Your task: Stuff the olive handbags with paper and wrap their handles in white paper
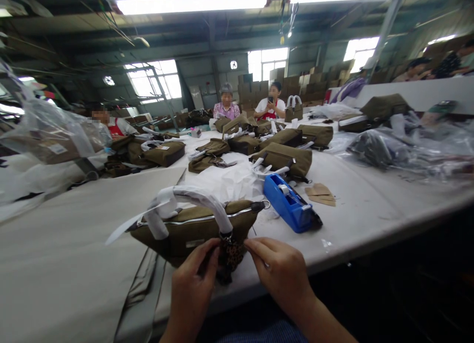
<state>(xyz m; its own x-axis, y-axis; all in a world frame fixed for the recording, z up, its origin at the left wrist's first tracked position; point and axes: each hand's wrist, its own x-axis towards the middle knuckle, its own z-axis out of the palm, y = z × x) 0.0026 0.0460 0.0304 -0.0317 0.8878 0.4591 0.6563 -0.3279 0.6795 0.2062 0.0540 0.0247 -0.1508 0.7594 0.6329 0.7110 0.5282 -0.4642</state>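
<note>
An olive-green handbag [185, 237] stands upright on the table before me, its zipper shut and its handles [200, 195] wrapped in white material. From the base of the near handle hangs a leopard-print ornament [234, 251] with a dark, furry-looking lower end. My left hand [194, 279] has thumb and forefinger closed at the ornament's left side. On the other side, my right hand [283, 269] is in a pinch, fingertips at the ornament's right edge; whatever lies between them is too small to make out. Just beyond is a blue tape dispenser [289, 205].
Several more olive bags [285, 160] lie across the table, with white wrapping [233, 180] among them. Brown paper pieces [321, 194] lie right of the dispenser. Clear plastic bags [392, 145] are at the right. Co-workers [226, 106] sit across the table.
</note>
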